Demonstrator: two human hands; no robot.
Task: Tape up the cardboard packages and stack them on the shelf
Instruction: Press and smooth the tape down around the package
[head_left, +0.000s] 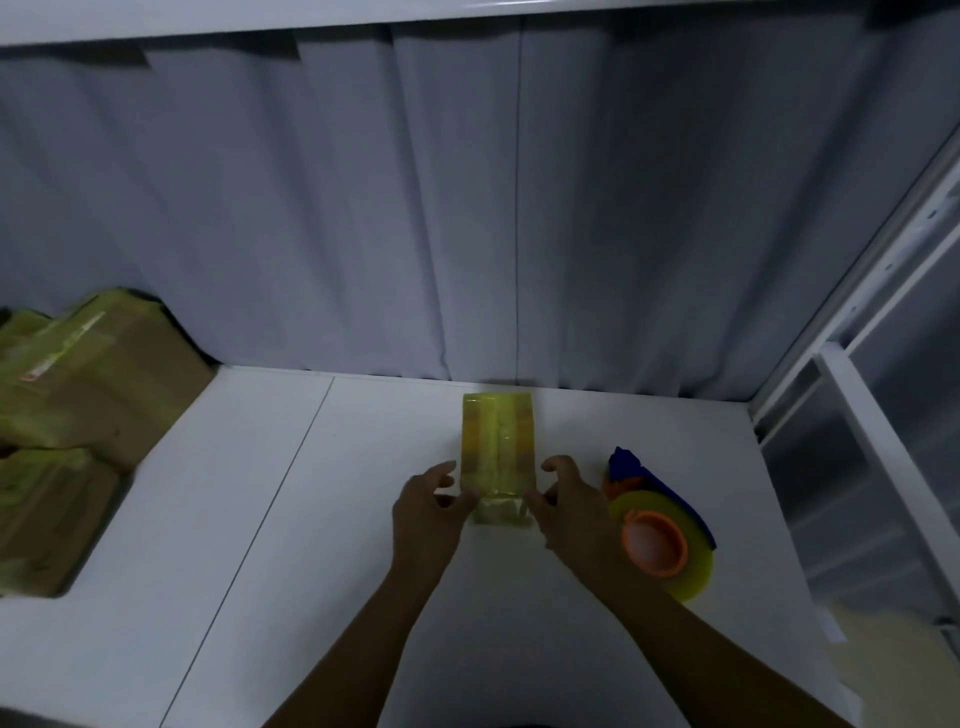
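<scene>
A small cardboard package (497, 447) wrapped in yellowish tape lies on the white shelf surface (363, 545), its long side pointing away from me. My left hand (428, 512) pinches the package's near left corner. On the other side, my right hand (569, 506) grips the near right corner with curled fingers. A tape dispenser (657, 530) with a blue handle, an orange core and a yellow tape roll lies just right of my right hand.
Several taped cardboard packages (78, 410) are stacked at the far left of the shelf. A grey curtain (467, 208) hangs behind the shelf. A white metal shelf frame (878, 415) stands at the right.
</scene>
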